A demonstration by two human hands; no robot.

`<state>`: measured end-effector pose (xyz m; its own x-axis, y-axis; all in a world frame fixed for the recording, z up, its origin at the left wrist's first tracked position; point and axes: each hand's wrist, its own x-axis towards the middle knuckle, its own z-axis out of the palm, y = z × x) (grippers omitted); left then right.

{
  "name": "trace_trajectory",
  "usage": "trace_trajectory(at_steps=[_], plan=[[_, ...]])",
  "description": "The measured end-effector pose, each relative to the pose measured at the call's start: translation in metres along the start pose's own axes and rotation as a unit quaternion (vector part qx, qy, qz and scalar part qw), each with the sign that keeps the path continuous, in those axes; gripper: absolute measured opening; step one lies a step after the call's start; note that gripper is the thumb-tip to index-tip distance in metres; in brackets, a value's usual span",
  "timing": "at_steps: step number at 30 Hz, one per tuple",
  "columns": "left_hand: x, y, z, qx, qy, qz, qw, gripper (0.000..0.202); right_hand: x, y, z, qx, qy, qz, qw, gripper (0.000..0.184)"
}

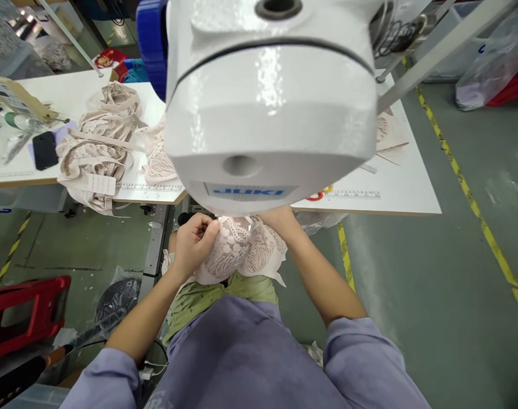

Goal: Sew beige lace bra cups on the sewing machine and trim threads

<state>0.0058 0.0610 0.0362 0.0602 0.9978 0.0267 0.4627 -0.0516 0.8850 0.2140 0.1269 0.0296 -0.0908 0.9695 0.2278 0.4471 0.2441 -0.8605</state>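
A pale pink lace bra (pixel 231 250) hangs over the table's front edge, below the head of a white sewing machine (pixel 267 113). With thumb and fingers pinched, my left hand (pixel 196 240) grips the bra's upper left edge. My right hand (pixel 280 220) lies at the bra's right side, its fingers hidden under the machine head. Whether those fingers are closed cannot be made out. The needle area is also covered by the machine head.
A heap of beige lace bras (pixel 103 142) lies on the white table (pixel 412 182) at left, beside a black phone (pixel 45 150). Red and yellow rings (pixel 315 196) lie at right. A red stool (pixel 29 312) stands lower left. A white post (pixel 442 54) slants at upper right.
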Motion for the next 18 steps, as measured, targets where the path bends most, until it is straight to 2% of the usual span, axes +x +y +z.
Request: trace_trajectory(at_steps=[3,8,14,18], plan=[[0.000,0.006,0.000,-0.009,0.010,0.000,1.000,0.020,0.000,0.000,0.000,-0.002,0.032,0.016,0.999,0.002],[-0.001,0.017,-0.003,0.005,-0.005,0.010,1.000,0.017,-0.004,-0.002,-0.003,0.031,0.039,0.034,0.998,0.004],[0.002,0.019,0.000,0.001,-0.006,0.004,1.000,0.017,-0.004,-0.008,-0.004,0.045,0.049,0.015,0.998,0.006],[0.004,0.023,0.001,0.015,-0.017,-0.012,1.000,0.024,-0.010,-0.011,-0.001,0.065,0.073,0.013,0.995,0.006]])
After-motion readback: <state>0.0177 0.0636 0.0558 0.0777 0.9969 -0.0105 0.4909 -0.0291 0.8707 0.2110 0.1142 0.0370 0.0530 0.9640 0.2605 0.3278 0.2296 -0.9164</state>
